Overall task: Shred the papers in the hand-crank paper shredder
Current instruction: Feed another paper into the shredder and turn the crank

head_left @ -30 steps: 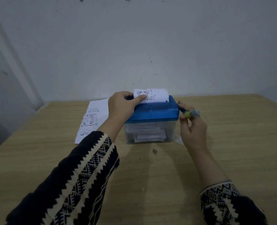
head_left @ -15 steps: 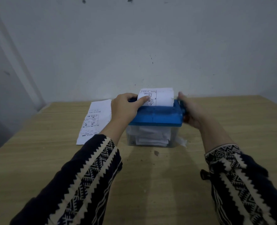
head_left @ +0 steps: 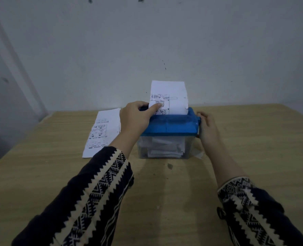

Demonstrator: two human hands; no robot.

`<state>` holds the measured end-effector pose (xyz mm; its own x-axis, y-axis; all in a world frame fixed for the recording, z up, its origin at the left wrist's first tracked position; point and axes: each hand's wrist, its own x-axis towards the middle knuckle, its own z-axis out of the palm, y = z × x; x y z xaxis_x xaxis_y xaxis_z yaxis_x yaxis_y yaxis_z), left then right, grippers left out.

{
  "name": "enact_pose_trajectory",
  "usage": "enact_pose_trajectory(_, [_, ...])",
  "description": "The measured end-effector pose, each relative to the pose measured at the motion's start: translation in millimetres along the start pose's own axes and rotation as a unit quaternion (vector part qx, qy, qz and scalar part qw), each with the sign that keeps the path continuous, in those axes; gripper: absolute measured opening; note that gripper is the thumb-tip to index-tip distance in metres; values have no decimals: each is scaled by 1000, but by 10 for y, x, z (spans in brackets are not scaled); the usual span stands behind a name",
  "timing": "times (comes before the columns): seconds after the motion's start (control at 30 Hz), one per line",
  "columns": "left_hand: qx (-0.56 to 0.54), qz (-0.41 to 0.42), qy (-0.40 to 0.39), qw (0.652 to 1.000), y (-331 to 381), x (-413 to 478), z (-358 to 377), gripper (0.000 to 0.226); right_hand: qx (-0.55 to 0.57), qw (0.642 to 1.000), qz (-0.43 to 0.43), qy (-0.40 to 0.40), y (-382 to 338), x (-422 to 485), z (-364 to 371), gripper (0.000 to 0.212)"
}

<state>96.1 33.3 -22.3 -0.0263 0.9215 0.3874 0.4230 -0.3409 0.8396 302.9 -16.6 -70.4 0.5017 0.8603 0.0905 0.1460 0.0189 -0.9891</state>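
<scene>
**Left hand on the lid, right hand at the crank**

Left hand [head_left: 134, 118] grips the left end of the shredder [head_left: 168, 126], its fingers curled over the far edge of the blue lid and its thumb stretched sideways to press against the printed sheet [head_left: 173, 96]. That sheet stands upright in the slot on top of the lid, most of it above the slot, with small cartoon panels showing on its left half.

Right hand [head_left: 208, 128] is at the shredder's right end, fingers curled round the crank [head_left: 198, 120]. Only a short blue piece of the crank shows beside the fingers; its knob is hidden under the palm.

Below the lid, the clear bin [head_left: 143, 150] holds a heap of white paper. The shredder sits on the wooden surface [head_left: 164, 192] towards its far edge, near the grey wall [head_left: 147, 41]. A second sheet [head_left: 101, 134] with the same kind of print lies flat on the surface just left of the shredder, partly behind the left wrist. Both forearms wear dark sleeves [head_left: 97, 192] with pale zigzag bands.
</scene>
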Motion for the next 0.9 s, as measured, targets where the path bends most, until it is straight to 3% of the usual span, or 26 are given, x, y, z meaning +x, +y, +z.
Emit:
enact_pose_trajectory(0.13, [27, -2, 33, 999, 1, -10, 18, 48, 46, 993, -93, -54, 74, -247, 90, 47])
enact_pose_trajectory(0.23, [16, -9, 23, 1000, 3, -12, 8, 44, -44, 986, -148, -67, 77, -224, 84, 67])
enact_pose_trajectory(0.4, [8, -9, 18, 1000, -16, 10, 14, 40, -50, 982, -181, -19, -29, -164, 108, 53])
enact_pose_trajectory(0.6, [26, 2, 46, 999, -68, 20, 56, 51, -112, 984, -139, 28, 21, -229, 107, 61])
enact_pose_trajectory(0.73, [45, -2, 53, 998, -65, 31, 58, 68, -80, 994, -61, 42, -72, -322, 65, 50])
enact_pose_trajectory(0.83, [56, 0, 50, 997, -40, 25, 44, 68, -97, 993, -28, 55, -267, -364, -27, 65])
enact_pose_trajectory(0.9, [63, -1, 46, 997, -17, 25, 33, 62, -122, 988, -50, 77, -343, -379, -88, 63])
